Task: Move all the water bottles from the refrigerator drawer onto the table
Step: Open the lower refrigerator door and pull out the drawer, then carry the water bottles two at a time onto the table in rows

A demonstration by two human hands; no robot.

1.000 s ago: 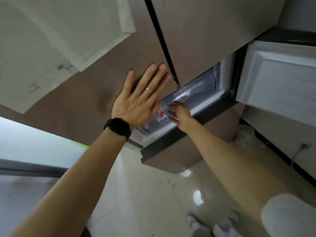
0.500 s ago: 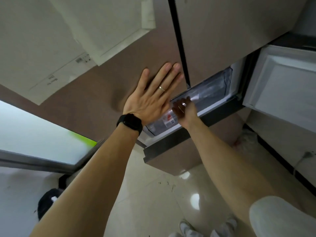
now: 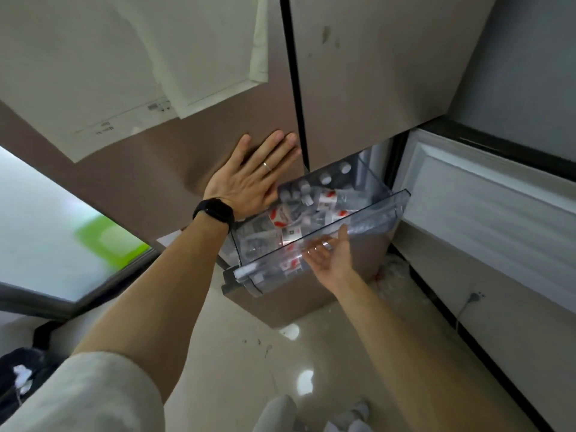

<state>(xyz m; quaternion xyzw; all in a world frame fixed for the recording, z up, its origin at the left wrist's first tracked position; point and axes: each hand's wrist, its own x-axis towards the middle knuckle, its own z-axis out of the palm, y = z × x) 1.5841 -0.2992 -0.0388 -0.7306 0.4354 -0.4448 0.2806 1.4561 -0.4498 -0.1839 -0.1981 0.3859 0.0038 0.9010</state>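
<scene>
A clear plastic refrigerator drawer [image 3: 377,210] stands pulled out from under the brown upper doors. Several water bottles [image 3: 324,198] with white caps and red-and-white labels lie and stand inside it. My left hand [image 3: 252,179], with a ring and a black wristband, rests flat and open on the left upper door, just left of the drawer. My right hand [image 3: 330,257] is palm up under the drawer's front rim, fingers curled against the clear front wall, gripping it from below.
The lower refrigerator door [image 3: 486,207] hangs open to the right, its white inner face showing. Papers [image 3: 103,73] are stuck on the left upper door. A glossy tiled floor [image 3: 249,353] lies below, with my feet at the bottom edge. A dark object [image 3: 21,369] sits bottom left.
The drawer has slid out from nearly closed to wide open, exposing the bottles. My right hand moved outward and down with its front rim. My left hand stayed pressed on the door.
</scene>
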